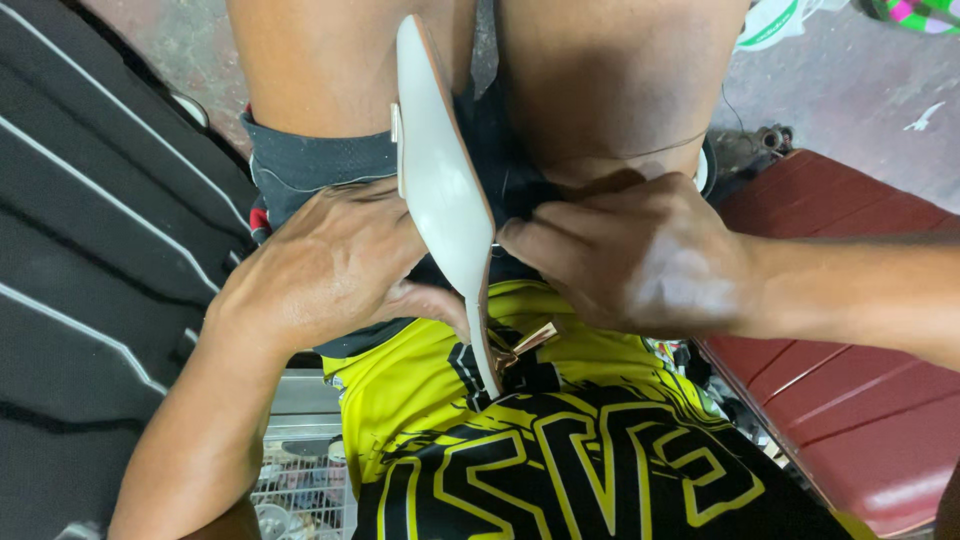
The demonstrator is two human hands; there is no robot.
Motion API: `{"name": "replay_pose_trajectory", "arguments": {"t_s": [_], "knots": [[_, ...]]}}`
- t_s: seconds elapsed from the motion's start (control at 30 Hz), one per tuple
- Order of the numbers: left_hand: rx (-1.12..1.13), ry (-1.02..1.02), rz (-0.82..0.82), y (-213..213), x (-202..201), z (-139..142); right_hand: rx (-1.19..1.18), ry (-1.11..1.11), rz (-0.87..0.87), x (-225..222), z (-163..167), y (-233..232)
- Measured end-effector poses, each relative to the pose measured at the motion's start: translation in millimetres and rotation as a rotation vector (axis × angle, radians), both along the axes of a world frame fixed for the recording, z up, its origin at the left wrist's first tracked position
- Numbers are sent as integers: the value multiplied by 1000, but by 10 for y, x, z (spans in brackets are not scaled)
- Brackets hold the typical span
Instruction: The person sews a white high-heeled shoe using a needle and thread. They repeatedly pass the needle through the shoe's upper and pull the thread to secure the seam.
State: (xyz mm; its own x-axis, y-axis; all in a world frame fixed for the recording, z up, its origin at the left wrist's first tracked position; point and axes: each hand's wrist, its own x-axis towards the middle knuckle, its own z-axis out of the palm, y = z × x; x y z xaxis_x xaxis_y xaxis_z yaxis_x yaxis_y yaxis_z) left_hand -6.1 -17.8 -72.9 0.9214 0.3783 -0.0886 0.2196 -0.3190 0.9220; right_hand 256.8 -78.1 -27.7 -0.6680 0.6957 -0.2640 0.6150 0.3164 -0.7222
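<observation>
Your left hand [325, 265] grips the white shoe [440, 190], sole up, held on edge over your lap between the knees. Your right hand [635, 255] is closed, pinching at its far side near the gold buckle [525, 345]. Strap work appears unfinished; the fingertips are hidden.

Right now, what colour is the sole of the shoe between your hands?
White, or pale off-white: the shoe sole, seen in the head view.
</observation>
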Motion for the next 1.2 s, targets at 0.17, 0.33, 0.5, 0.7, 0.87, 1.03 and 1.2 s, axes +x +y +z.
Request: {"name": "replay_pose_trajectory", "arguments": {"t_s": [0.17, 0.33, 0.5, 0.7, 0.87, 1.03, 1.2], "knots": [[22, -10, -2, -5, 31, -4, -450, 295, -296, 34, -20, 8], [3, -8, -2, -18, 39, -1, -249, -297, 89, -30, -20, -1], [-6, 23, 0, -18, 22, 4, -52, 91, -104, -40, 21, 18], [25, 53, -9, -23, 51, -9, -517, 173, -284, -49, -6, 89], [9, 19, 4, -27, 33, -11, -78, 30, -82, -80, -20, -13], [18, 0, 11, -43, 37, 4, -220, 197, -258, -84, -1, -7], [-4, 24, -3, -33, 57, 18, -302, 143, -279, -143, 45, 40]]}}
